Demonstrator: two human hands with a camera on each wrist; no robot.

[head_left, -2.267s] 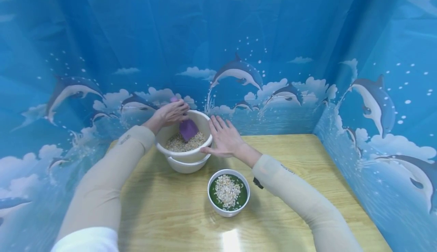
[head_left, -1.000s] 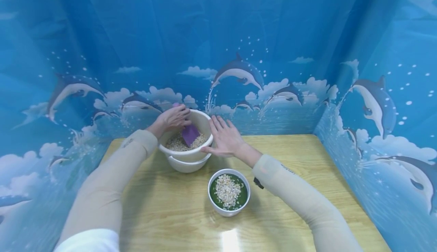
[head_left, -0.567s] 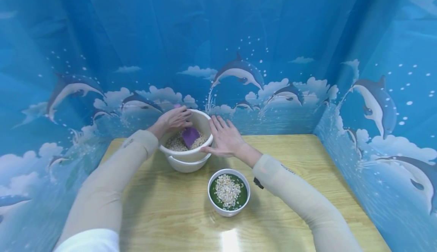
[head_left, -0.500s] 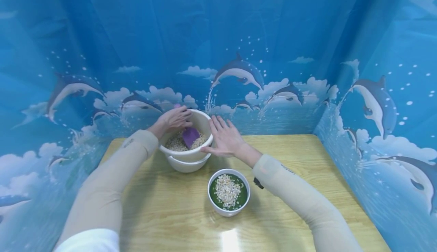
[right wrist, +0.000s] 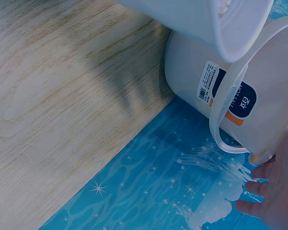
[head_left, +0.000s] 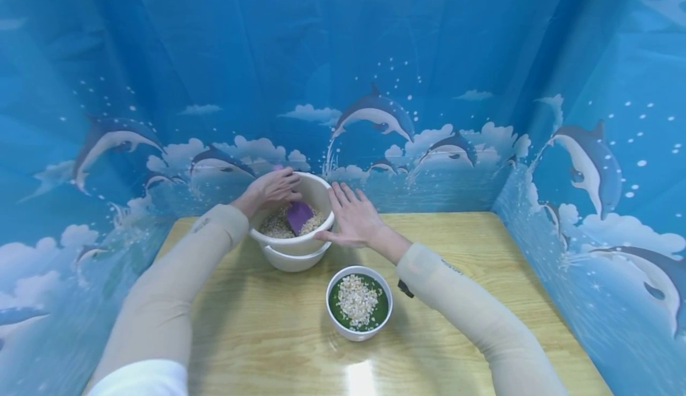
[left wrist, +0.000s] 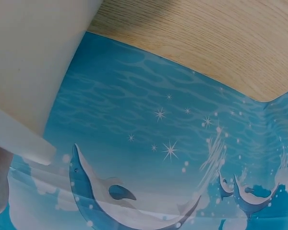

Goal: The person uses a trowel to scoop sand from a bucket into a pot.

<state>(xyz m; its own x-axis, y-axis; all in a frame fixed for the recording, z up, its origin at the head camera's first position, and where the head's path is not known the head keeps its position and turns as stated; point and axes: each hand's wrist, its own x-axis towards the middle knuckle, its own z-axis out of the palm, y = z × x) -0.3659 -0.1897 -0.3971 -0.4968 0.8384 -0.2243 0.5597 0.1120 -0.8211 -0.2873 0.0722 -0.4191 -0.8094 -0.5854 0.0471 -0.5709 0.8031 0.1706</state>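
A cream bucket (head_left: 297,246) holds oat-like flakes (head_left: 276,224), and its white handle hangs down in front. My left hand (head_left: 274,186) reaches over the bucket's left rim and grips a purple scoop (head_left: 299,216); the scoop's blade is dug into the flakes. Part of the scoop's grip is hidden by the hand. My right hand (head_left: 354,214) rests against the bucket's right rim with fingers spread. In the right wrist view the same bucket (right wrist: 192,62) shows a printed label, with fingertips (right wrist: 252,207) of that hand at its rim.
A white bowl (head_left: 359,334) with a green inside stands nearer on the wooden table (head_left: 257,336), holding a heap of pale flakes (head_left: 357,301). Blue dolphin-print curtains (head_left: 439,74) enclose the table's back and sides.
Over the last couple of seconds my left hand has shifted slightly right and the scoop has sunk lower into the flakes. My right hand and the bowl have stayed in place.
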